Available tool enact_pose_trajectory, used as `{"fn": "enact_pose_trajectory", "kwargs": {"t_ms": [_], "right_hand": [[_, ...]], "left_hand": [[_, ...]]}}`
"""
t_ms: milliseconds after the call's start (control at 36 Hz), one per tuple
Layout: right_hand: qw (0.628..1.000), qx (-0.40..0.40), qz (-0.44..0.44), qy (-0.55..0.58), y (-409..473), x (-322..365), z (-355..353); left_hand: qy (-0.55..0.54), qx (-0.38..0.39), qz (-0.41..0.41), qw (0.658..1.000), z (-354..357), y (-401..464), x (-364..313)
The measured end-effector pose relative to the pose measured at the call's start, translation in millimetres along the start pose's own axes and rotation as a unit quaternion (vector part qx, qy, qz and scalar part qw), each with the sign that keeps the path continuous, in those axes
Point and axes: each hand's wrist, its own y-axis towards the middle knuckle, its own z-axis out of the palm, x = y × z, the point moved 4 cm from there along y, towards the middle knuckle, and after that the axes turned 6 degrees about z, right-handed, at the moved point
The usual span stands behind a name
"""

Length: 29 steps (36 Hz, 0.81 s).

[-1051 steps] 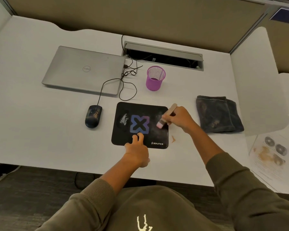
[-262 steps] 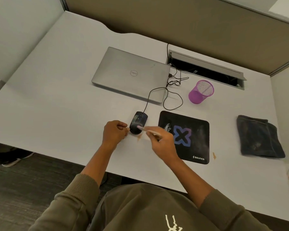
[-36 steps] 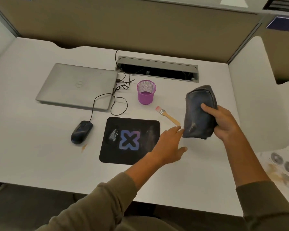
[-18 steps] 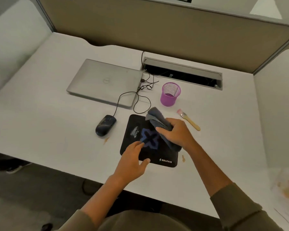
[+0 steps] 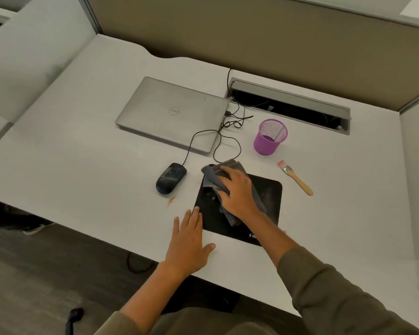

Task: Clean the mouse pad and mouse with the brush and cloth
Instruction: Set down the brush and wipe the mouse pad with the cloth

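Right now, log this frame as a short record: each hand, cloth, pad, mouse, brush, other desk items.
right hand: presses the cloth onto the mouse pad, fingers spread over it
left hand: flat on the desk, fingertips at the pad's left edge
cloth: dark grey, bunched, overhanging the pad's far-left corner
mouse pad: black, mostly covered on its left side
mouse: left of the pad, untouched, corded
brush: lying right of the pad, untouched
other: closed laptop, purple mesh cup
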Motion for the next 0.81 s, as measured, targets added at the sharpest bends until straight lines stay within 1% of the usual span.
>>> {"fn": "enact_pose_trajectory", "kwargs": {"t_ms": [56,139,194,222,333,389,444,500,528,583,611,639,750,806], "right_hand": [[0.999,0.031,-0.006,-0.027,3.5,3.3,8.1],[1.000,0.026,-0.007,0.012,7.4,8.0,11.2],[0.999,0.046,-0.013,0.004,8.5,10.0,13.5],[0.998,0.055,-0.023,-0.003,7.8,10.7,15.0],[0.992,0.065,-0.111,-0.014,-11.1,17.9,19.3],[0.986,0.094,-0.141,-0.001,-24.1,18.6,21.2],[0.978,0.142,-0.152,0.014,-27.5,17.5,18.2],[0.977,0.167,-0.129,0.009,-16.8,14.1,11.0],[0.984,0.150,-0.101,0.007,-7.7,12.7,5.3],[0.997,0.067,-0.038,0.018,12.3,12.1,-7.6],[0.999,0.036,-0.023,0.023,19.1,14.1,-10.1],[0.999,0.027,-0.019,0.022,22.1,17.9,-8.6],[0.998,0.063,0.005,-0.016,19.1,22.9,6.9],[0.992,0.111,0.000,-0.060,9.8,20.7,9.6]], "left_hand": [[0.017,0.005,-0.007,1.000,7.7,-0.4,3.1],[0.042,0.001,-0.005,0.999,19.9,-0.8,8.6],[0.056,-0.005,-0.002,0.998,23.6,-0.3,11.5],[0.065,-0.009,-0.001,0.998,24.1,0.2,12.4],[0.087,-0.011,-0.004,0.996,25.3,-0.8,11.1],[0.086,-0.009,-0.005,0.996,25.2,-0.8,9.3],[0.084,-0.007,-0.005,0.996,24.2,-0.2,9.2],[0.081,-0.005,-0.003,0.997,24.5,-1.4,9.5],[0.082,-0.006,-0.001,0.997,25.1,-2.3,10.3],[0.082,-0.011,-0.001,0.997,26.3,-2.1,12.0],[0.081,-0.014,-0.002,0.997,27.1,-1.9,12.6],[0.081,-0.014,-0.001,0.997,27.8,-1.9,12.8],[0.085,-0.014,0.002,0.996,29.5,-1.5,13.4],[0.089,-0.016,0.002,0.996,29.3,-1.4,14.1]]}}
